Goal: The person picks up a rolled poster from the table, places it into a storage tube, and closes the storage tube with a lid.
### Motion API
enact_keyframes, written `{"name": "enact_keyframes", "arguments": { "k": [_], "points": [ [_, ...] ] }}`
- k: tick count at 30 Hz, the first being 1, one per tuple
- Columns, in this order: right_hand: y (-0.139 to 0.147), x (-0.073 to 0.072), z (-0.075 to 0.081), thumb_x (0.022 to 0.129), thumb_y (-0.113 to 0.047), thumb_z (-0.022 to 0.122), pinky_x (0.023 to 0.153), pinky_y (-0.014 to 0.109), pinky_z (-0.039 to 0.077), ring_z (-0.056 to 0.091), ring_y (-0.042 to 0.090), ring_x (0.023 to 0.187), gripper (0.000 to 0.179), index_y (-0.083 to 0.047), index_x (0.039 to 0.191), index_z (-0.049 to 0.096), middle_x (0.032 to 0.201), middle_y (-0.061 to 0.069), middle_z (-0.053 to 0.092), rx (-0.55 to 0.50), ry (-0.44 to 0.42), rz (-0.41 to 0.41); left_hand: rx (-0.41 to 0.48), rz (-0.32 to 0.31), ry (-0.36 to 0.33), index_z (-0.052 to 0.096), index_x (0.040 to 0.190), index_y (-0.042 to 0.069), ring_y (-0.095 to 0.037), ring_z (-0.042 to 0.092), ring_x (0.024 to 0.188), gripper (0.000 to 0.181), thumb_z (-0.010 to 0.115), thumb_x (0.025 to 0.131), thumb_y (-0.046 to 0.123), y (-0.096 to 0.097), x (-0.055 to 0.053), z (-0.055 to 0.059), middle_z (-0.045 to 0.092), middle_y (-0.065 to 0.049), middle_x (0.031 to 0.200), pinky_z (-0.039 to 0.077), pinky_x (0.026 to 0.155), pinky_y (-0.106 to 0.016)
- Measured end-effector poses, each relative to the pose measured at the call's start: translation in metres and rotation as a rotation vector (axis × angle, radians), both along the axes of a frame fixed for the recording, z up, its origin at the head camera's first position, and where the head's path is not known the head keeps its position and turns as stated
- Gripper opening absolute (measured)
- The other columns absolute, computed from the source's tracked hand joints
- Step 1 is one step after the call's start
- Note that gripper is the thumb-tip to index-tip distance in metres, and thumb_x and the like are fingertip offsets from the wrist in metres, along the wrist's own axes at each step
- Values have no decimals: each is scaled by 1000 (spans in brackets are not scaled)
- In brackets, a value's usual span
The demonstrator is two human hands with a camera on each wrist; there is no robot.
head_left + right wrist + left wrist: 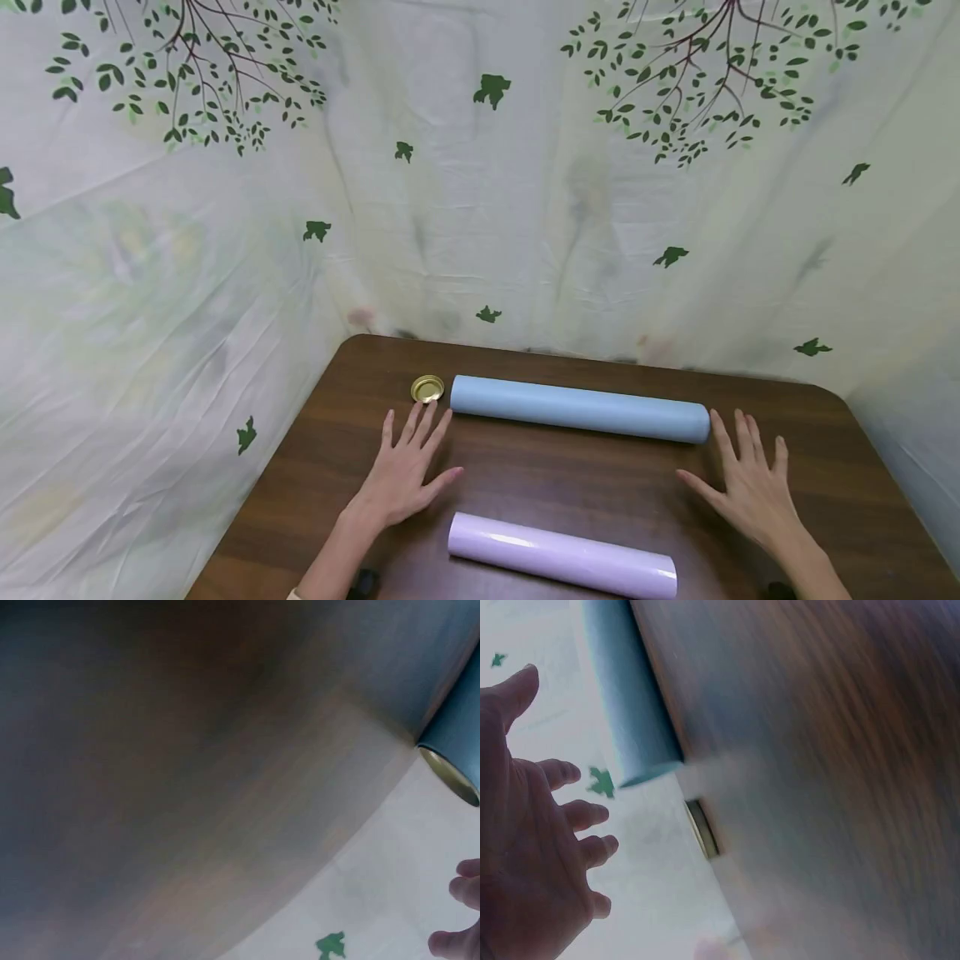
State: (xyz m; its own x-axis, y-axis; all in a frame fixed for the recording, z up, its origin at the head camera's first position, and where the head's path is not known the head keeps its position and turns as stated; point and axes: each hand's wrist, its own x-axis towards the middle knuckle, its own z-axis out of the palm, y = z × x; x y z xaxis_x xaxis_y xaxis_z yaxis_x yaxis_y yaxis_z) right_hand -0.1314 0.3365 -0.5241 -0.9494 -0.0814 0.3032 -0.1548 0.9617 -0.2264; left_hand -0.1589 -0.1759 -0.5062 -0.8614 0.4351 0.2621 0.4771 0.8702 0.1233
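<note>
1. From my distant post, I see the left hand (401,479) and right hand (757,492) spread, holding nothing; perhaps they stand wide to match the blue tube (577,408), lying just beyond their fingertips.
2. Just beyond the left fingers is the gold lid (427,389); between the wrists, the purple tube (562,557).
3. I count two tubes; one loose lid.

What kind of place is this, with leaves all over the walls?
Probably an indoor corner set up for tabletop work: wrinkled, leaf-printed sheets hang around a brown table, where a blue tube and purple tube lie.
</note>
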Motion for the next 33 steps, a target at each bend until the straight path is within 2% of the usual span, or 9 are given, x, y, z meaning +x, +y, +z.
{"name": "enact_keyframes", "arguments": {
  "k": [7,12,15,19,22,24,26,31,33],
  "points": [
    [-9,-15,2,88,-67,67,118,77,4,17,48,154,113,-19,168,3,165,35,19,23,17,13,-2,-85,19,34,162,12,-40,26,157,85,54,98,63,16,7,8,26,-16,171,10,121,-71],
    [-14,-26,1,88,-68,67,119,76,2,18,49,154,113,-16,168,7,163,37,23,28,35,31,9,-124,-41,27,165,14,-38,21,159,90,55,97,66,26,15,11,24,-15,172,5,122,-67],
    [-17,-31,-1,88,-68,67,119,77,1,18,51,154,113,-16,168,7,162,38,24,29,31,39,20,-151,-76,24,166,17,-36,18,161,92,60,95,63,34,20,10,21,-12,173,1,123,-64],
    [-21,-37,-2,87,-68,67,118,78,3,18,52,153,113,-16,168,8,161,38,25,28,15,42,-21,-211,-29,26,165,17,-34,22,160,93,61,94,66,46,27,5,22,-10,173,-8,124,-57],
    [-25,-41,-1,87,-69,67,118,78,5,17,51,153,111,-16,167,10,161,37,24,27,0,47,-90,-248,32,31,164,15,-33,27,158,93,53,95,73,54,33,1,27,-10,171,-20,125,-50],
    [-28,-44,0,88,-70,66,118,78,5,17,51,153,110,-16,167,12,162,36,24,30,-8,52,-120,-268,29,32,163,15,-31,27,159,93,47,95,76,59,37,0,28,-9,171,-25,123,-46],
    [-30,-46,1,87,-70,66,118,78,6,18,51,153,110,-16,167,14,162,36,24,36,-9,58,-140,-284,27,33,163,15,-30,29,158,93,43,96,78,63,40,-2,29,-9,171,-18,126,-52],
    [-33,-54,2,87,-70,66,117,78,7,19,50,154,107,-15,165,21,162,35,26,53,-7,83,-167,-329,-20,33,163,15,-30,32,157,94,40,95,80,71,43,-4,35,-10,168,13,123,-61],
    [-34,-57,2,87,-71,66,117,79,6,20,50,153,105,-14,164,24,162,34,27,61,-9,100,-177,-349,-36,34,162,14,-30,35,156,94,42,95,80,74,44,-5,38,-11,166,19,122,-63]
  ]
}}
